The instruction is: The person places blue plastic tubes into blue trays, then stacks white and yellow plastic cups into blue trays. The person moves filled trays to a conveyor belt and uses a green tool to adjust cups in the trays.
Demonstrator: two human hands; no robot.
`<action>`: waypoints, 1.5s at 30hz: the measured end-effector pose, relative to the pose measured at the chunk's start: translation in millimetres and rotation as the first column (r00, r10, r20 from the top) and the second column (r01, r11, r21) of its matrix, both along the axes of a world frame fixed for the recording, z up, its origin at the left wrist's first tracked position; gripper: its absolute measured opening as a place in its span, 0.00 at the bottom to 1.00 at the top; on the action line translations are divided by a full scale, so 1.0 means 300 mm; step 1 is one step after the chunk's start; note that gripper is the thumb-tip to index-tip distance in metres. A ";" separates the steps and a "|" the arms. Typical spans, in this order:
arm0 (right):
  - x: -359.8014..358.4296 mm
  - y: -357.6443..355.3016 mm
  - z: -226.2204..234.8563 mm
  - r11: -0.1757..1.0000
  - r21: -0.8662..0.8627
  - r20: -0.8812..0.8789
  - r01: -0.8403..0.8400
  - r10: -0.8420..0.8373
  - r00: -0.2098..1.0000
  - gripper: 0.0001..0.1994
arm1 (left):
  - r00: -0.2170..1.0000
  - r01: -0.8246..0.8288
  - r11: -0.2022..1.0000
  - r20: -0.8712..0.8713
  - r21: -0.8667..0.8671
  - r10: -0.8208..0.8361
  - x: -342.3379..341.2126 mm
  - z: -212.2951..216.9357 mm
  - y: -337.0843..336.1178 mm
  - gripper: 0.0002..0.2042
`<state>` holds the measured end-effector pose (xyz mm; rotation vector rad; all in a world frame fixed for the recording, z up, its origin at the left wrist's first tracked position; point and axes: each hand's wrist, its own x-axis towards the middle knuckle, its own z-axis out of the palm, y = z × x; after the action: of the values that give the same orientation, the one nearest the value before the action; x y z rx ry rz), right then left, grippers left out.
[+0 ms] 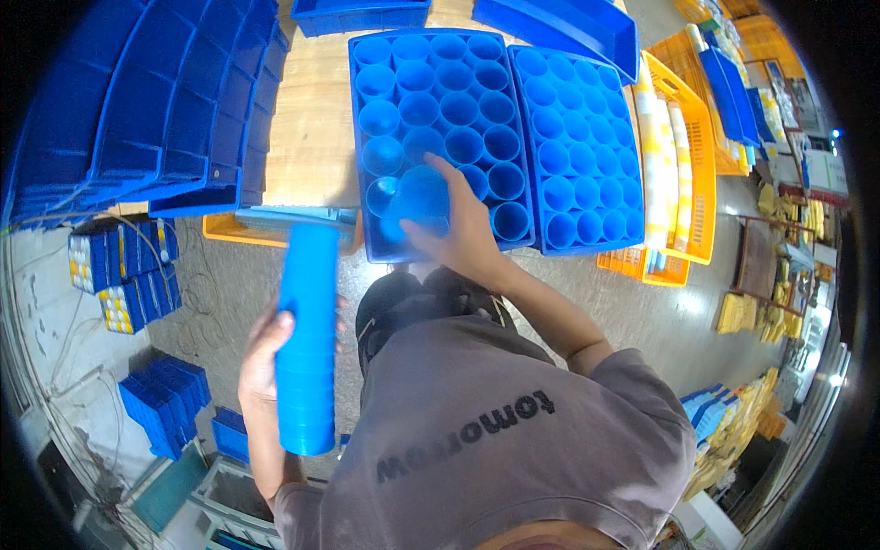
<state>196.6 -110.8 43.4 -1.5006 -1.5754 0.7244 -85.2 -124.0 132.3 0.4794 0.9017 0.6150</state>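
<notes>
Shirt (486, 403), one, grey with dark lettering, worn by the person, on the near side of the cup bin. Stack of nested blue cups (307, 376), one, upper end blurred, to the near left of the cup bin. Left hand (263, 353), closed around that stack, thumb along one side, fingertips showing at the other. Right hand (463, 225), over the near left part of the cup bin, part-open, thumb and fingers curved about a single blue cup (423, 194), blurred. Cup bin (507, 247), dark blue, rectangular, packed with rows of upright cups, mouths up. Second bin (591, 248), blue, likewise filled with cups, just beside the cup bin at right. Wooden table (312, 119), bare wood showing left of the cup bin. Stacked blue bins (174, 101), several, farther left of it. Yellow crate (701, 183), with white-and-yellow rolls (662, 165), right of the cup bin, past the second bin. Long blue bin (568, 37), tilted, beyond the cup bin to the right.
</notes>
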 end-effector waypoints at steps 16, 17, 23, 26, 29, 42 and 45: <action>0.097 -0.283 0.005 0.816 -0.549 -0.469 0.178 -0.478 0.743 0.48 | 0.605 0.699 0.037 -0.617 0.715 0.504 0.572 -0.497 0.244 0.26; 0.139 -0.320 -0.003 0.841 -0.466 -0.434 0.273 -0.487 0.758 0.47 | 0.562 0.767 -0.080 -0.607 0.636 0.563 0.589 -0.534 0.271 0.25; 0.506 -0.618 -0.039 0.577 -0.311 -0.143 0.755 -0.814 0.563 0.48 | 0.533 0.621 0.025 -0.446 0.783 0.719 0.536 -0.673 0.397 0.25; 0.780 -0.843 -0.114 0.348 -0.209 -0.055 0.914 -0.937 0.344 0.48 | 0.206 0.603 0.561 -0.790 0.567 0.578 0.467 -0.689 0.500 0.27; 1.100 -1.102 -0.255 0.077 -0.237 0.165 0.969 -0.979 0.118 0.47 | 0.730 0.294 0.930 -0.680 0.221 -0.069 0.421 -0.698 0.570 0.25; 2.432 -1.660 -0.642 -0.365 -0.040 0.841 0.930 -0.515 -0.166 0.39 | 0.289 0.356 0.867 -0.923 0.349 0.253 0.481 -0.191 0.387 0.22; 2.540 -1.403 -0.498 -0.019 0.384 0.639 0.923 -0.716 -0.281 0.30 | 0.357 0.261 0.888 -0.892 0.379 0.276 0.509 -0.132 0.333 0.21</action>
<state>958.8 -531.8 -106.1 -2.7852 -0.1991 -0.7783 67.6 -24.1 92.6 1.3846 1.9018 0.5294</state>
